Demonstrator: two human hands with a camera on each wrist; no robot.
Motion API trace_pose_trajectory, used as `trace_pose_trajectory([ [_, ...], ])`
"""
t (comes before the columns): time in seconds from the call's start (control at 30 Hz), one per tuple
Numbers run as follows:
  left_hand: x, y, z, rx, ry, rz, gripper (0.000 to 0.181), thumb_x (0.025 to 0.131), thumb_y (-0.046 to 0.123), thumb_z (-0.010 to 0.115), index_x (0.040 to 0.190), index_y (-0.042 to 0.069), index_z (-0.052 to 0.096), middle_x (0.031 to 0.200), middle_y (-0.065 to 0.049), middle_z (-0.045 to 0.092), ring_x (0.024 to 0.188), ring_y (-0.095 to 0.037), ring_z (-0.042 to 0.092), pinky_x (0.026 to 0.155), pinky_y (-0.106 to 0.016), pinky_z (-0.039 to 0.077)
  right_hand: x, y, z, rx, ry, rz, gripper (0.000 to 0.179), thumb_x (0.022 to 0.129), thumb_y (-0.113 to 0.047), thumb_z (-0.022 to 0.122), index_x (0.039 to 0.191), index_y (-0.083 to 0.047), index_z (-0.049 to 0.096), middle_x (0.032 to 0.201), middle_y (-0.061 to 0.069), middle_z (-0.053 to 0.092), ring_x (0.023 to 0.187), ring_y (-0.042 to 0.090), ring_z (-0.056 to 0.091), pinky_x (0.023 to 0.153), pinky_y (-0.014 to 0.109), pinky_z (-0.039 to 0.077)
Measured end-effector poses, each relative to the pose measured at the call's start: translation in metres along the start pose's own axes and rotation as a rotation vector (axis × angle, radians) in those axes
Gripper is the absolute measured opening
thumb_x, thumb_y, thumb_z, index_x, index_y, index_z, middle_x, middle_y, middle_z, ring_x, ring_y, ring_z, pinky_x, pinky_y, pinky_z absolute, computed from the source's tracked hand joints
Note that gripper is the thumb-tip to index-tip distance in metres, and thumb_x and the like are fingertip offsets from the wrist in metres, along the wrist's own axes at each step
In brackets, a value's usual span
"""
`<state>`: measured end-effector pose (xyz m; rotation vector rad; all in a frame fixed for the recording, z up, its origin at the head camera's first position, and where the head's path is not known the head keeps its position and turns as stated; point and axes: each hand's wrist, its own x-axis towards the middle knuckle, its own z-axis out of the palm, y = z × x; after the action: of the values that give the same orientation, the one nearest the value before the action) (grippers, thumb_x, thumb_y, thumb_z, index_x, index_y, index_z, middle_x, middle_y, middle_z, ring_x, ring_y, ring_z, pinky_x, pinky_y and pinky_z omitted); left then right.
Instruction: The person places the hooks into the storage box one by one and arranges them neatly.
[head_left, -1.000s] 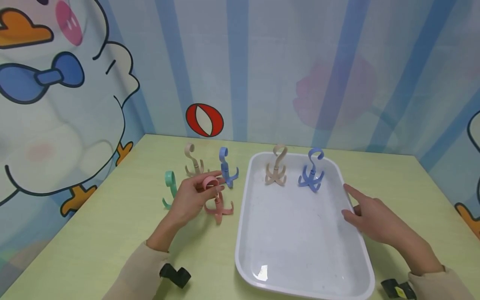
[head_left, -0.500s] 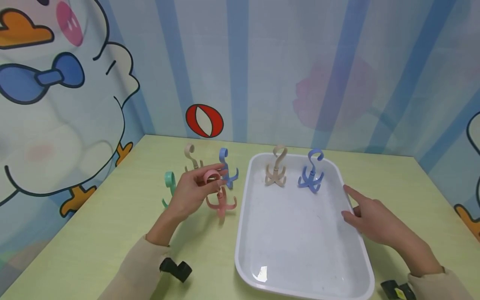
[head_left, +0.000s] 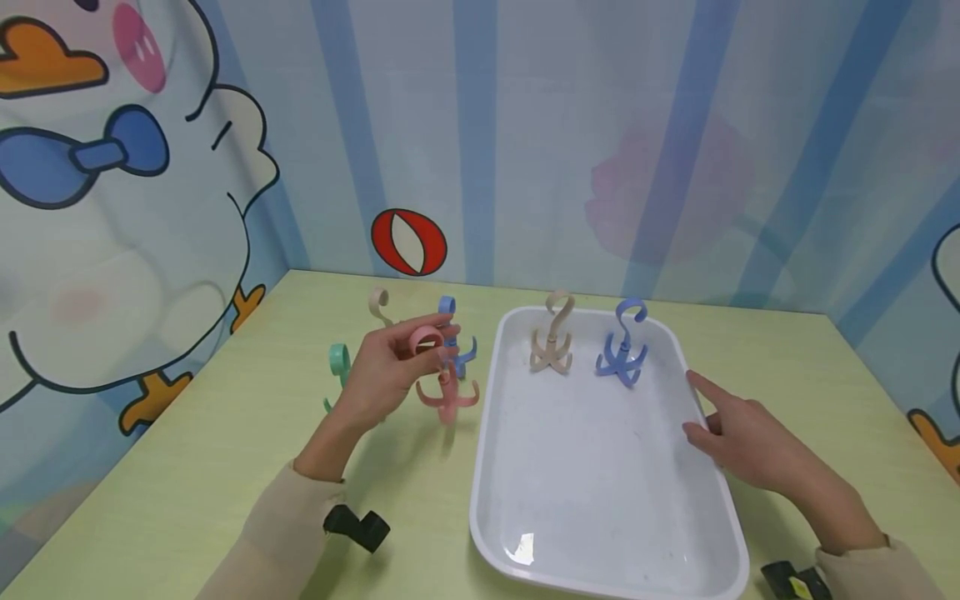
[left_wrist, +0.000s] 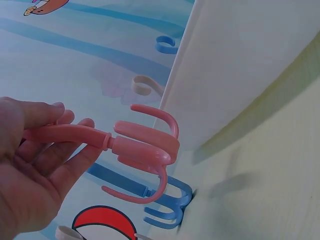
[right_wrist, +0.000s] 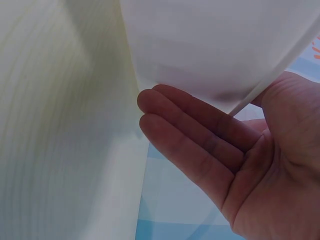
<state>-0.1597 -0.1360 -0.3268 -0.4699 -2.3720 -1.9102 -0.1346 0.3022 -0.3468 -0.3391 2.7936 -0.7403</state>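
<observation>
My left hand (head_left: 378, 377) pinches a pink four-pronged hanging hook (head_left: 448, 395) by its curved top, prongs pointing down, just left of the white tray. In the left wrist view the pink hook (left_wrist: 145, 145) shows above the table, its shadow apart from it. Behind it on the table stands a blue hook (head_left: 463, 358). A beige hook (head_left: 379, 302) and a green hook (head_left: 340, 360) are partly hidden by my left hand. My right hand (head_left: 757, 442) holds the right rim of the white tray (head_left: 600, 483), thumb over the edge, other fingers (right_wrist: 190, 145) along the outer wall.
Inside the tray, at its far end, stand another beige hook (head_left: 552, 350) and another blue hook (head_left: 622, 358). The pale green table (head_left: 180, 475) ends at a patterned cloth backdrop (head_left: 540, 150) behind and at the sides.
My left hand has lifted the pink hook and carried it slightly right and away from me, toward the tray. The right hand and the tray have stayed in place.
</observation>
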Motion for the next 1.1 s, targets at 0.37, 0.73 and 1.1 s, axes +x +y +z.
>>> trace_pose_trajectory([
  [0.37,0.001,0.008,0.001,-0.005,0.000,0.009,0.047,0.099,0.004,0.072,0.145,0.011,0.065,0.136,-0.013,0.073,0.122,-0.028,0.072,0.091,-0.026,0.062,0.000,-0.002,0.000,-0.017,0.010,-0.004,0.082,0.105,-0.015,0.063,0.163,0.013,0.012,0.117,0.032,0.073,0.097,0.033,0.078,0.073,0.040,0.064],
  [0.73,-0.001,0.017,0.001,-0.040,-0.012,0.034,0.047,0.100,0.000,0.070,0.145,0.007,0.064,0.137,-0.016,0.072,0.115,-0.024,0.076,0.095,-0.029,0.062,0.000,-0.001,0.000,-0.009,0.007,-0.005,0.082,0.105,-0.016,0.063,0.163,0.013,0.012,0.117,0.032,0.073,0.096,0.032,0.077,0.072,0.039,0.063],
  [1.1,0.002,0.025,0.002,-0.035,-0.027,0.049,0.047,0.099,-0.001,0.070,0.145,0.005,0.063,0.137,-0.018,0.071,0.110,-0.024,0.079,0.093,-0.034,0.063,-0.001,-0.002,0.002,0.012,0.015,-0.011,0.081,0.105,-0.015,0.062,0.163,0.012,0.012,0.121,0.035,0.071,0.097,0.034,0.078,0.072,0.039,0.065],
])
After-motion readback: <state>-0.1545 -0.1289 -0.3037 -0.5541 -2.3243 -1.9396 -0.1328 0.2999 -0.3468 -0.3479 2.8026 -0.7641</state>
